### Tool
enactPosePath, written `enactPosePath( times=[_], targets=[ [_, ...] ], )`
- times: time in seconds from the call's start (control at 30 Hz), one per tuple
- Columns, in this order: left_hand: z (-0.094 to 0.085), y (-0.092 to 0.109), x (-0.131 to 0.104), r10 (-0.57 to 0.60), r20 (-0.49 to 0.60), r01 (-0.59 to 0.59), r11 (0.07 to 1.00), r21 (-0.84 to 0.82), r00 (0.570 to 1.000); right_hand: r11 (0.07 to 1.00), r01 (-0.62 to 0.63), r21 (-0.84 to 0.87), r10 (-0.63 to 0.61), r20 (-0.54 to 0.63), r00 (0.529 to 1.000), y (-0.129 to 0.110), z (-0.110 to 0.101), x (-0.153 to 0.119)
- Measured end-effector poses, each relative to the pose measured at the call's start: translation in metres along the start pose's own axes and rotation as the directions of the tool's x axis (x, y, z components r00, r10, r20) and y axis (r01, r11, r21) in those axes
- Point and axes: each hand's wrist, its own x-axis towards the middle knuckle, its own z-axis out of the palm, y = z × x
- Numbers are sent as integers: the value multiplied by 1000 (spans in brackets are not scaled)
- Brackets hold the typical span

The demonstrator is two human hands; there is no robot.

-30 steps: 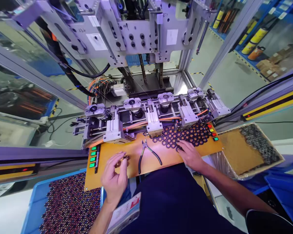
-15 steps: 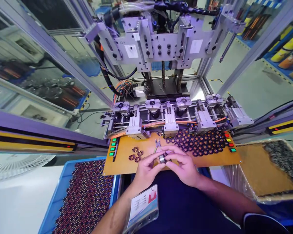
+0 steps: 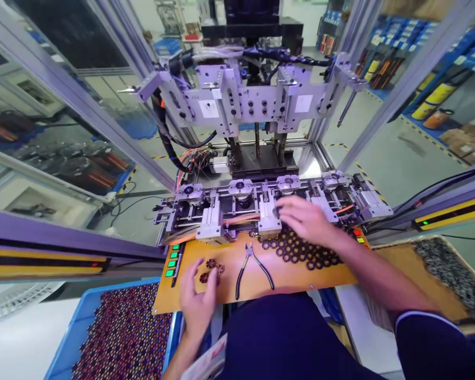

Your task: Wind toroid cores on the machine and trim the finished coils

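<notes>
My right hand (image 3: pixel 306 220) is raised over the front of the machine's fixture row (image 3: pixel 239 196), slightly blurred. Its fingertips pinch a small dark ring-shaped part (image 3: pixel 277 210) in front of the third round holder (image 3: pixel 288 182). On the left side of the orange work plate (image 3: pixel 227 287), my left hand (image 3: pixel 197 295) is open, thumb and fingers apart around a few dark rings with copper windings (image 3: pixel 211 263). Nothing visible is held in it. Between the hands lie diagonal cutting pliers (image 3: pixel 249 252), handles spread towards me. Many dark rings (image 3: pixel 296 248) lie below my right forearm.
A blue tray (image 3: pixel 69 327) packed with wound rings stands at left, and a lined box (image 3: pixel 415 279) of grey parts at right. Green buttons (image 3: pixel 172 263) line the plate's left edge. Upright metal frame posts flank the machine; a metal head plate (image 3: pixel 257 103) hangs above.
My hands have parted from around the small ring part. The right carried it up and forward to the fixtures; the left moved left to the wound rings. The pliers are now fully visible.
</notes>
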Motion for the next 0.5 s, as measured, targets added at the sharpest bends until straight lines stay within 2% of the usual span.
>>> enactPosePath(
  times=[0.1,0.2,0.3,0.5],
  targets=[
    [1,-37,2,-61,-95,66,996,56,994,983,-15,-183,11,-22,1000,51,-39,37],
    [3,-59,2,-102,-81,108,991,77,992,954,-13,-298,28,46,999,85,-55,58],
    [5,-68,-1,-120,-61,125,988,95,991,932,25,-363,33,155,987,97,-58,64],
    [7,-67,-1,-125,-43,129,983,133,991,882,86,-464,65,298,952,96,-60,69]
  ],
)
